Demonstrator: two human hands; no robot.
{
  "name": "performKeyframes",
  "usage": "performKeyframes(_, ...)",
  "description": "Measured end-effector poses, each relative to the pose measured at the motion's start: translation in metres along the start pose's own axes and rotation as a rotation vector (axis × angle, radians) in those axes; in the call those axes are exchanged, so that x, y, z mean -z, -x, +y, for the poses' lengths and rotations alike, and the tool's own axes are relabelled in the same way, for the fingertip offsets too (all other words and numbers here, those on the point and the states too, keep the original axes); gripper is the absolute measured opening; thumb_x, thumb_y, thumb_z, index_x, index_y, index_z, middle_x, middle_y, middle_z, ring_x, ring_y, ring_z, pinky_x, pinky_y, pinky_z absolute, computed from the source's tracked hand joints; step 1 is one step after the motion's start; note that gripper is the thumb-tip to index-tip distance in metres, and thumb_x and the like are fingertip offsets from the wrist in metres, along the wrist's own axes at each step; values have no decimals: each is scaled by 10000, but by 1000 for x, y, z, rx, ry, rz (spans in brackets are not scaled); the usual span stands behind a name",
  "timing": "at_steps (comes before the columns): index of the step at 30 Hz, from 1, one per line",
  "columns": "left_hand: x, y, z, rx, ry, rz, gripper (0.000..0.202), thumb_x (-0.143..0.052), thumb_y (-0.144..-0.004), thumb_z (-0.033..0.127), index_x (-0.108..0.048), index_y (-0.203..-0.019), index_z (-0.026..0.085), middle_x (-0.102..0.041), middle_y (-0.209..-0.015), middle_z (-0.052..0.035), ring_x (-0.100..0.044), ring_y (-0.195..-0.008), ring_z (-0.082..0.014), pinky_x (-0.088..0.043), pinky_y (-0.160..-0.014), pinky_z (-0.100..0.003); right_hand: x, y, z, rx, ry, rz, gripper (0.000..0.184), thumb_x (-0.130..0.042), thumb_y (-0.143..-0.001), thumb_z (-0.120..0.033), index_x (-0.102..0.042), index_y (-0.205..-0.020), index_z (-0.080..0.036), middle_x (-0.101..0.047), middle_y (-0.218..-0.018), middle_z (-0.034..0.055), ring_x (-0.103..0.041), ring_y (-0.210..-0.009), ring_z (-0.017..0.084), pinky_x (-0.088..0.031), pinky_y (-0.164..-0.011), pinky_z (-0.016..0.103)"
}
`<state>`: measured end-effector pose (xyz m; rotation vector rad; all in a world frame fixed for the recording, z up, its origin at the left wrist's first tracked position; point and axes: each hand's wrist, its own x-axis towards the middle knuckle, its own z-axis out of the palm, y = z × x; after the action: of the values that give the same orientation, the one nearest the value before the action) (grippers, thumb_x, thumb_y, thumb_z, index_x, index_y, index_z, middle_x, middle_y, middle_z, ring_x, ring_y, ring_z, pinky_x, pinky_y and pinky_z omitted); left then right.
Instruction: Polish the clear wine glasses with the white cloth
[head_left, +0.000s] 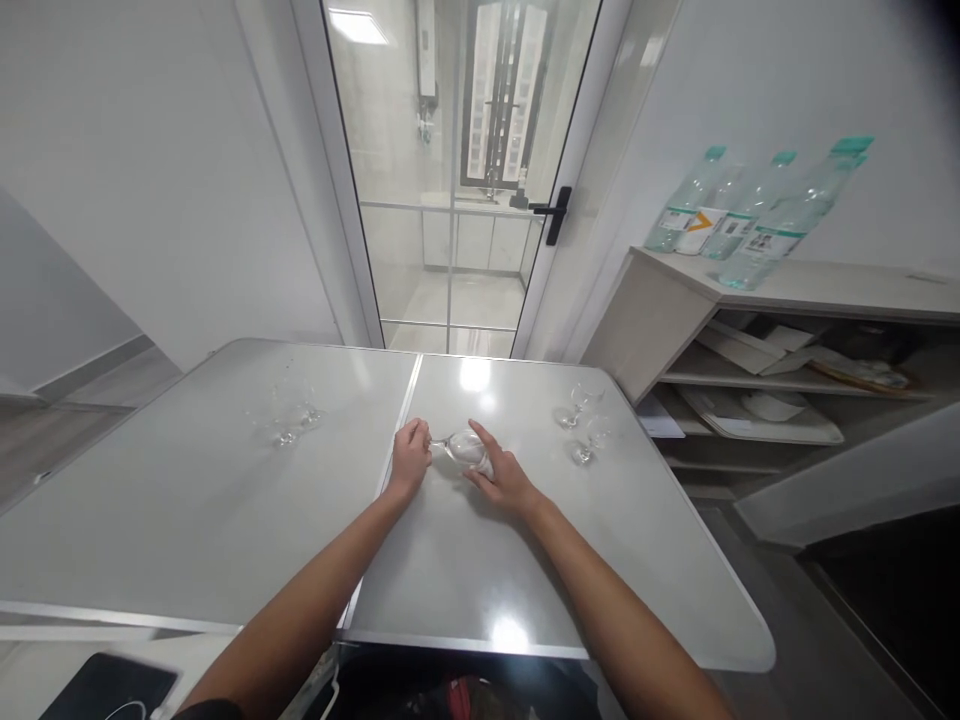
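Observation:
Above the middle of the table, a clear stemmed wine glass [466,449] is held on its side, bowl to the right. My left hand [411,456] is closed at the foot end of its stem, hiding the foot. Around the bowl curl the fingers of my right hand [507,476], thumb and fingers on opposite sides. Something whitish shows at the bowl's mouth by the right palm; I cannot make out what it is. To the right stand two stemmed glasses, a farther one [577,404] and a nearer one [583,450]. More clear glasses [286,436] stand close together on the left.
The pale glossy table [225,520] has a metal seam down its middle. Several plastic bottles [761,245] stand on a shelf unit [675,275] at the right. Beyond the far edge is a glass door [405,260]. A dark flat device [112,690] lies at lower left.

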<state>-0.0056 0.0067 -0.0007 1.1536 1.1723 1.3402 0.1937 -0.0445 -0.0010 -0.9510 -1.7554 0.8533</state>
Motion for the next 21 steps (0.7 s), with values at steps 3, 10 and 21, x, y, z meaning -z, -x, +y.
performKeyframes(3, 6, -5, 3, 21, -18, -6, 359, -553, -919, 422, -415, -656, 221, -317, -600, 57, -245, -472, -95, -201, -426, -243, 4, 1, -3, 3, -17, -84, 646, -703, -911, -340, -504, -1523, -290, -612, -1454, 101, -546, -1356, 325, -367, -1183, 512)
performKeyframes(10, 25, 1, 12, -605, -305, -26, 342, -556, -958, 420, -466, -694, 223, -413, -637, 11, -358, -569, -143, -324, -563, -301, 4, 2, -11, -307, -801, 32, 907, -648, -922, -406, -137, -1666, -321, -737, -1124, 49, -708, -972, 254, -558, -891, 412)
performKeyframes(21, 21, -8, 0, -34, 16, -87, 389, -575, -925, 447, -379, -673, 224, -285, -597, 62, -219, -469, -88, -174, -418, -224, 12, 3, -15, 47, 39, -104, 476, -523, -1028, -424, -538, -1478, -271, -630, -1407, 96, -559, -1287, 298, -369, -1158, 490)
